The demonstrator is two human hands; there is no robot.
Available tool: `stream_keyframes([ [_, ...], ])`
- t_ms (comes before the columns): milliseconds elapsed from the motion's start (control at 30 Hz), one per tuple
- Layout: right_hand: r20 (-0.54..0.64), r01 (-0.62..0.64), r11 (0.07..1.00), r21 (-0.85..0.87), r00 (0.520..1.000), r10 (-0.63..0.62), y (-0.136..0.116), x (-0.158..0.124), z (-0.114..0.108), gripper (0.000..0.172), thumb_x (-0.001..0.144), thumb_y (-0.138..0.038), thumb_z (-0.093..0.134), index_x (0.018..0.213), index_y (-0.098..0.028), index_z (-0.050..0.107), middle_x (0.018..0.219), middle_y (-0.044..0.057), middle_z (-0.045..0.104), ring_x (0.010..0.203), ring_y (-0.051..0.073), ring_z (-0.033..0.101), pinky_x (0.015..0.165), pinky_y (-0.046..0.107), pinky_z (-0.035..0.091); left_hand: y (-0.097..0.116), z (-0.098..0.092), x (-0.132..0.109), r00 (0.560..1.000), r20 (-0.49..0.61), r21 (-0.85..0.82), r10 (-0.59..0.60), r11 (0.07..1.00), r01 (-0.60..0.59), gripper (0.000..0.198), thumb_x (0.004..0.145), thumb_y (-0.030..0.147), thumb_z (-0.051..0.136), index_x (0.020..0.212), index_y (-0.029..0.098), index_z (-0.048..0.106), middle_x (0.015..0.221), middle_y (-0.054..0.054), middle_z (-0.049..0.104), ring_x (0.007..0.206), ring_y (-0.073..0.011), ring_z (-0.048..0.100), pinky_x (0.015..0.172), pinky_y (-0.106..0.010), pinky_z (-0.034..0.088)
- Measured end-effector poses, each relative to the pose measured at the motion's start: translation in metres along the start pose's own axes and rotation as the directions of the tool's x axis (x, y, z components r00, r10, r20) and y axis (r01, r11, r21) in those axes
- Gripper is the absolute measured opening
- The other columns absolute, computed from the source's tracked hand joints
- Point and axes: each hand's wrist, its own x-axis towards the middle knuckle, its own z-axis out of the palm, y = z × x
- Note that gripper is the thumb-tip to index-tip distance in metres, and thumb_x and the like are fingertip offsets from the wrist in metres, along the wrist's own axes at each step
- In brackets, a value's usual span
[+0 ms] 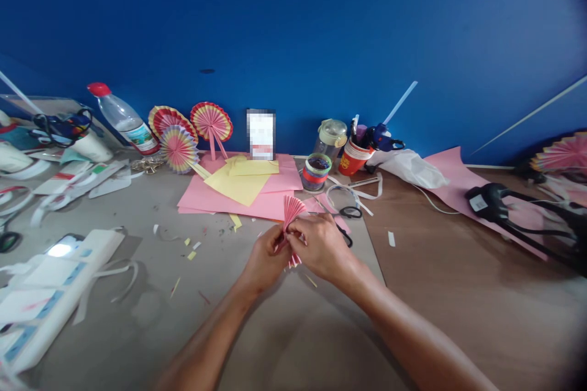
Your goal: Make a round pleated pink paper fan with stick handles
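Note:
A pleated pink paper fan (pixel 293 209) is pinched at its middle between my two hands, its folds spreading at the top and again below the fingers. My left hand (pixel 269 255) grips it from the left with closed fingers. From the right, the closed fingers of my right hand (pixel 320 243) press on the same narrow middle, hiding part of it. Just behind my right hand lie black-handled scissors (pixel 351 212) and a roll of clear tape (pixel 343 197). Pink paper sheets (pixel 192 200) with yellow paper (pixel 243 188) on top lie beyond the hands.
Finished paper fans (pixel 211 122) and a red-capped bottle (pixel 123 116) lean by the blue wall. A phone (pixel 261 134), a jar (pixel 316 172) and a red cup (pixel 352 157) stand at the back. A white power strip (pixel 55 287) lies left, a black strapped object (pixel 488 203) right. Paper scraps dot the mat.

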Motion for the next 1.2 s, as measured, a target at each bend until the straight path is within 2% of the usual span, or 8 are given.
stream_keyframes([
  [367, 0.001, 0.003, 1.000, -0.020, 1.000, -0.003, 0.0013, -0.0008, 0.0018, 0.011, 0.080, -0.019, 0.056, 0.071, -0.018, 0.062, 0.072, 0.002, 0.068, 0.074, 0.016, 0.060, 0.074, 0.029, 0.031, 0.0033, 0.0003, 0.0003, 0.999, -0.019, 0.042, 0.026, 0.999, -0.025, 0.007, 0.075, 0.015, 0.053, 0.080, 0.016, 0.058, 0.074, 0.000, 0.056, 0.073, -0.0147, 0.051, 0.066, -0.023, 0.039],
  [667, -0.013, 0.020, 0.998, 0.068, 1.000, -0.019, 0.0059, 0.0012, 0.0039, 0.016, 0.074, -0.011, 0.049, 0.062, -0.018, 0.058, 0.065, 0.000, 0.064, 0.063, 0.012, 0.055, 0.062, 0.023, 0.031, 0.0013, 0.0013, 0.0010, 1.000, -0.007, 0.115, 0.027, 0.993, -0.026, 0.006, 0.074, 0.013, 0.050, 0.078, 0.016, 0.053, 0.073, 0.001, 0.053, 0.070, -0.0125, 0.049, 0.063, -0.022, 0.038],
  [900, 0.008, -0.070, 0.992, 0.106, 0.998, 0.070, 0.0057, 0.0012, 0.0097, 0.015, 0.071, -0.011, 0.048, 0.059, -0.017, 0.056, 0.060, -0.001, 0.061, 0.057, 0.011, 0.051, 0.059, 0.023, 0.030, 0.0055, 0.0032, -0.0012, 0.999, -0.031, 0.215, 0.040, 0.976, -0.032, 0.010, 0.075, 0.011, 0.046, 0.078, 0.016, 0.054, 0.071, 0.002, 0.054, 0.065, -0.0114, 0.048, 0.059, -0.021, 0.037],
  [1000, 0.028, -0.067, 0.990, 0.122, 0.998, 0.064, 0.0072, 0.0023, 0.0088, 0.016, 0.071, -0.010, 0.047, 0.058, -0.018, 0.055, 0.060, -0.001, 0.060, 0.057, 0.010, 0.050, 0.059, 0.022, 0.029, 0.0047, 0.0029, -0.0008, 0.999, -0.031, 0.170, 0.035, 0.985, -0.029, 0.011, 0.075, 0.011, 0.048, 0.078, 0.016, 0.057, 0.070, 0.002, 0.054, 0.065, -0.0113, 0.048, 0.059, -0.021, 0.037],
  [1200, 0.086, -0.035, 0.988, 0.149, 0.996, 0.022, 0.0092, 0.0024, 0.0015, 0.020, 0.072, -0.010, 0.047, 0.056, -0.018, 0.056, 0.059, -0.002, 0.059, 0.056, 0.009, 0.045, 0.058, 0.022, 0.029, 0.0027, -0.0004, 0.0022, 1.000, 0.017, -0.079, -0.009, 0.997, 0.011, 0.017, 0.076, 0.020, 0.059, 0.091, 0.015, 0.063, 0.076, -0.001, 0.058, 0.069, -0.0125, 0.049, 0.063, -0.021, 0.039],
])
